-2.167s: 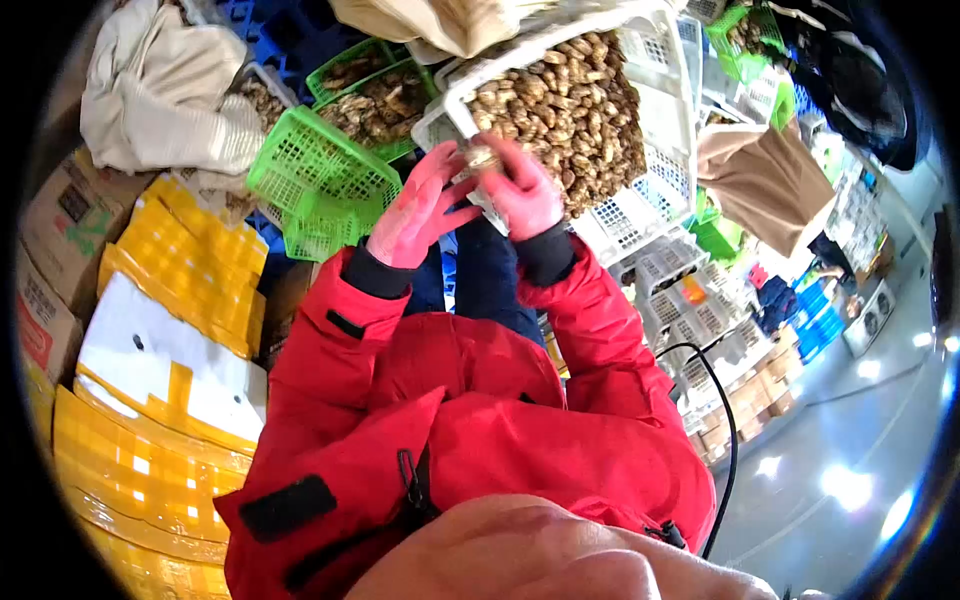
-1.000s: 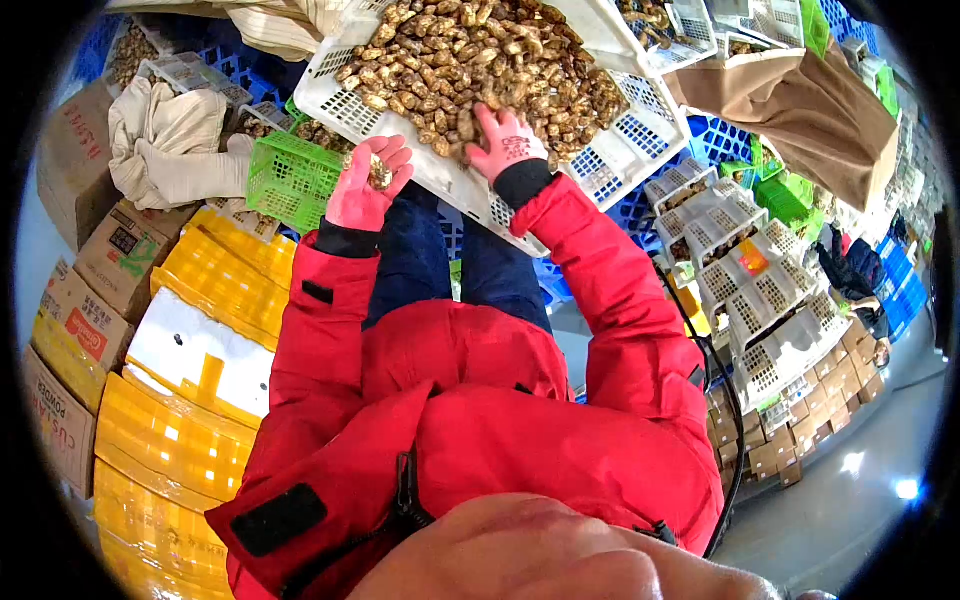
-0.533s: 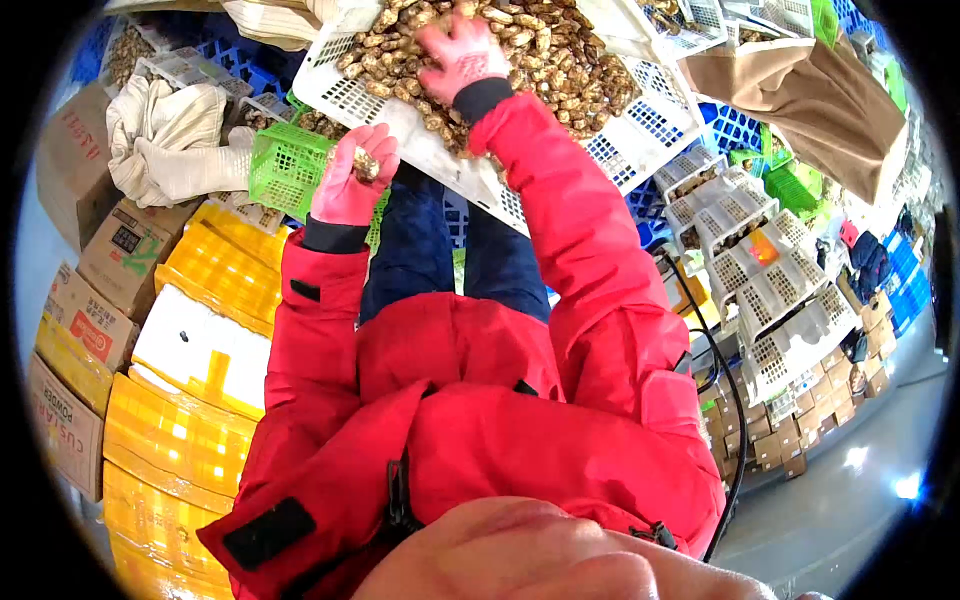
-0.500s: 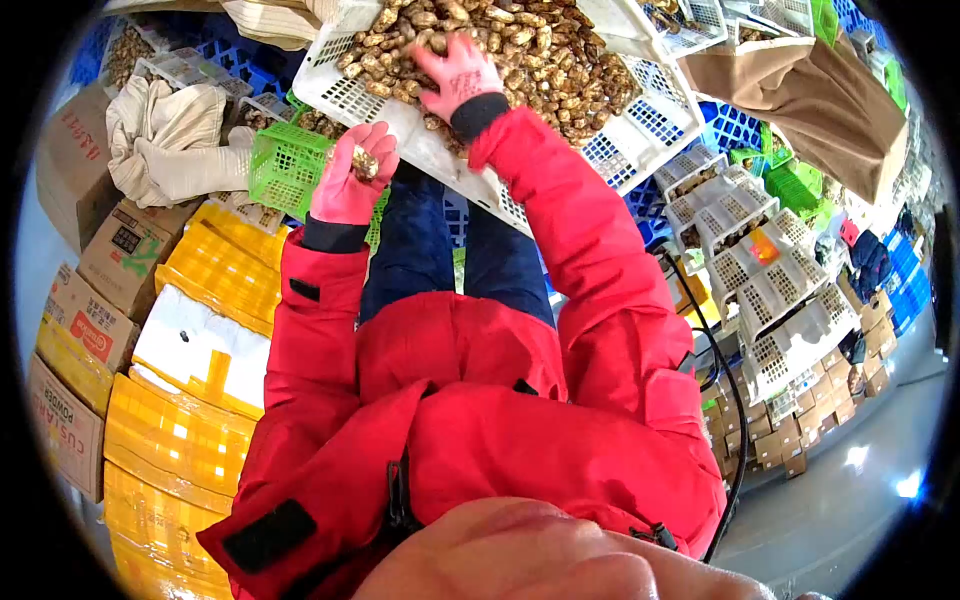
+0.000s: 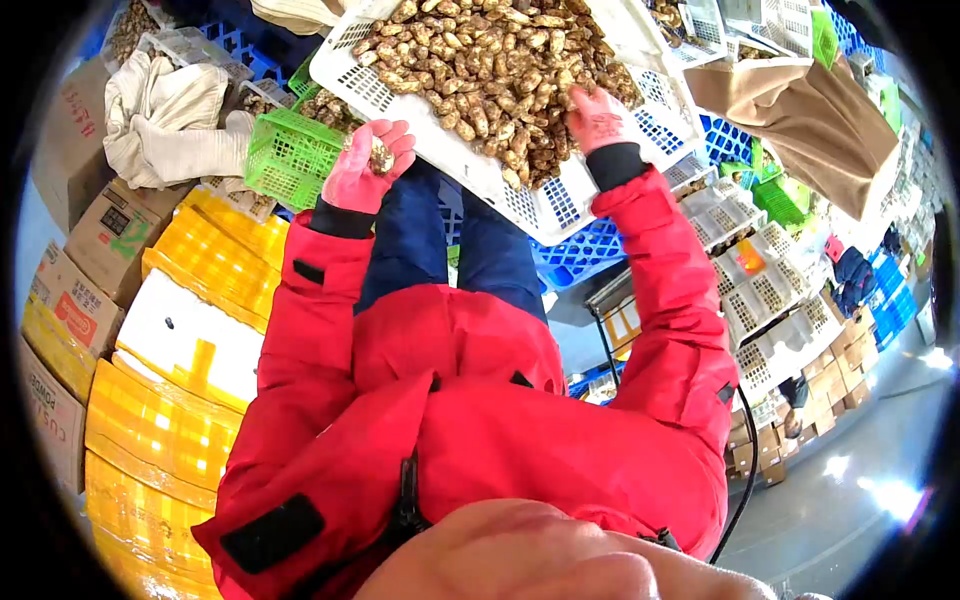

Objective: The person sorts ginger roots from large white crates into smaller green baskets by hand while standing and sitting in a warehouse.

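Observation:
Small brown mottled pieces [image 5: 490, 80], perhaps mushrooms, lie heaped in a white perforated crate [image 5: 548, 215] at the top centre. At the crate's lower left, my left hand [image 5: 369, 166] in a pink glove is turned palm up, its fingers curled around one brown mottled piece [image 5: 381, 156]. My right hand [image 5: 600, 120], also gloved in pink, touches the right side of the heap. Its fingertips are bent down among the pieces, and what they hold, if anything, is hidden.
A green basket [image 5: 292, 158] stands left of my left hand, beside a cream cloth [image 5: 170, 120]. Yellow-taped boxes [image 5: 160, 430] and cartons [image 5: 120, 235] are stacked at the left. On the right are white crates [image 5: 765, 280], a brown cloth [image 5: 800, 120] and a black cable [image 5: 748, 480].
My right hand has moved from the left part of the heap to its right side. My left hand still holds its piece, slightly further right in view.

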A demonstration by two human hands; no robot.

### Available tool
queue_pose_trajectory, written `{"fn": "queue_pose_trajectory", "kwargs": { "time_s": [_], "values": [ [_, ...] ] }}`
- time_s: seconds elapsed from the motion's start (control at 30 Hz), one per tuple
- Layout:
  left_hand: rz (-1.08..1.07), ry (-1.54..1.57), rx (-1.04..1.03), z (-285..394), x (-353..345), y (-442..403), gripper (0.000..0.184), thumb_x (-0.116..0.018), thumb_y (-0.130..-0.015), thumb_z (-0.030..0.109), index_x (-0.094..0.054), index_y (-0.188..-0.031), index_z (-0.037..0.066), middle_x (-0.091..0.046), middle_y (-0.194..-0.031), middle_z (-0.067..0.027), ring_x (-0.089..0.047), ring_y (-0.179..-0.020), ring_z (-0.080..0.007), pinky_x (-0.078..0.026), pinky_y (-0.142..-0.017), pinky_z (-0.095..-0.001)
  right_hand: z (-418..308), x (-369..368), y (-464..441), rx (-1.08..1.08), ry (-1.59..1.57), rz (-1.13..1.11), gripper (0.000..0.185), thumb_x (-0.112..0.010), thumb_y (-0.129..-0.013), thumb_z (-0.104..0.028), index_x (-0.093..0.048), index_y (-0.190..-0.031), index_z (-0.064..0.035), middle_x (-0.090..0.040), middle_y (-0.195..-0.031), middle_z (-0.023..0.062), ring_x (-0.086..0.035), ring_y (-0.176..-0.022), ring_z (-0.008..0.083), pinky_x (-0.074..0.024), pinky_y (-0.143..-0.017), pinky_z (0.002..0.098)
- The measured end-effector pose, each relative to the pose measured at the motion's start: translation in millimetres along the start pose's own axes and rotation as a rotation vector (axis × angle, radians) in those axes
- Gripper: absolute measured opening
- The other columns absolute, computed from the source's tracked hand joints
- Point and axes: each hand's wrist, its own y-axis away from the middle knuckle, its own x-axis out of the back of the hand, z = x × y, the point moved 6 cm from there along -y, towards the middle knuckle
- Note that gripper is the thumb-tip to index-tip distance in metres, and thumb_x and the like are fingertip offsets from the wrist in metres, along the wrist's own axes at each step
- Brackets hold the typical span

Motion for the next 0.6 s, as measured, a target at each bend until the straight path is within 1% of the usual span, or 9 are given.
{"fn": "queue_pose_trajectory", "kwargs": {
  "time_s": [0.07,0.17,0.23,0.3,0.33,0.4,0.47,0.53,0.6],
  "values": [
    [-0.014,0.037,0.023,-2,1,0,0.037,-0.046,-0.089,0.030,-0.043,-0.118,0.007,-0.046,-0.122,-0.0119,-0.048,-0.108,-0.0248,-0.043,-0.087,-0.0383,-74,17,-14,0.232,-0.071,0.123,0.041,-0.058,-0.069,-0.018,-0.052,-0.110,-0.0154,-0.053,-0.102,0.0153,-0.053,-0.093,0.0315,-0.0456,-0.076,0.0396],
    [0.045,0.002,-0.009,5,-12,2,0.041,-0.047,-0.089,0.026,-0.038,-0.124,0.007,-0.044,-0.123,-0.0119,-0.048,-0.109,-0.0246,-0.042,-0.089,-0.0389,-162,-5,-26,0.604,-0.079,0.224,0.044,-0.063,-0.066,-0.024,-0.051,-0.108,-0.0177,-0.044,-0.119,0.0100,-0.040,-0.113,0.0285,-0.0395,-0.086,0.0434],
    [-0.023,0.116,-0.020,14,-15,7,0.041,-0.047,-0.089,0.023,-0.037,-0.125,0.006,-0.044,-0.124,-0.0120,-0.048,-0.109,-0.0240,-0.042,-0.089,-0.0389,-166,-42,-26,0.680,0.025,0.211,0.039,-0.057,-0.071,-0.021,-0.050,-0.109,-0.0170,-0.046,-0.118,0.0083,-0.041,-0.112,0.0266,-0.0404,-0.085,0.0421],
    [0.008,0.051,-0.036,19,-4,11,0.040,-0.047,-0.089,0.021,-0.037,-0.125,0.006,-0.044,-0.124,-0.0121,-0.048,-0.108,-0.0239,-0.043,-0.089,-0.0384,-148,-49,-13,0.703,0.059,0.200,0.035,-0.050,-0.074,-0.018,-0.050,-0.109,-0.0166,-0.048,-0.116,0.0067,-0.042,-0.110,0.0247,-0.0421,-0.082,0.0412],
    [0.013,0.021,-0.048,22,1,8,0.040,-0.047,-0.089,0.020,-0.037,-0.125,0.006,-0.044,-0.124,-0.0122,-0.048,-0.108,-0.0238,-0.043,-0.088,-0.0382,-137,-42,-4,0.656,0.067,0.195,0.043,-0.057,-0.069,-0.017,-0.048,-0.112,-0.0149,-0.048,-0.115,0.0082,-0.044,-0.110,0.0250,-0.0428,-0.083,0.0388],
    [0.025,0.030,-0.054,22,9,5,0.038,-0.048,-0.088,0.019,-0.039,-0.123,0.005,-0.047,-0.120,-0.0124,-0.050,-0.105,-0.0235,-0.044,-0.086,-0.0368,-99,-41,10,0.500,0.061,-0.027,0.038,-0.050,-0.074,-0.018,-0.048,-0.112,-0.0162,-0.049,-0.114,0.0085,-0.048,-0.104,0.0261,-0.0437,-0.080,0.0398],
    [0.060,0.011,-0.073,24,11,3,0.037,-0.050,-0.087,0.021,-0.041,-0.119,0.004,-0.049,-0.116,-0.0131,-0.052,-0.102,-0.0232,-0.045,-0.086,-0.0364,-60,-41,28,0.454,-0.068,0.004,0.037,-0.051,-0.074,-0.018,-0.050,-0.111,-0.0157,-0.052,-0.108,0.0100,-0.050,-0.100,0.0280,-0.0445,-0.078,0.0380],
    [0.079,0.007,-0.066,22,8,1,0.035,-0.049,-0.088,0.021,-0.042,-0.118,0.004,-0.049,-0.115,-0.0131,-0.053,-0.101,-0.0230,-0.046,-0.083,-0.0353,-24,-50,36,0.170,-0.127,-0.158,0.027,-0.054,-0.075,-0.018,-0.057,-0.102,-0.0127,-0.057,-0.086,0.0130,-0.056,-0.082,0.0301,-0.0463,-0.071,0.0390],
    [0.104,-0.016,-0.042,19,6,4,0.034,-0.048,-0.089,0.022,-0.043,-0.117,0.004,-0.049,-0.115,-0.0134,-0.053,-0.100,-0.0230,-0.047,-0.082,-0.0348,-6,-32,29,0.134,-0.310,0.128,0.025,-0.054,-0.076,-0.019,-0.059,-0.098,-0.0105,-0.057,-0.077,0.0156,-0.057,-0.078,0.0315,-0.0457,-0.069,0.0402]
  ]
}}
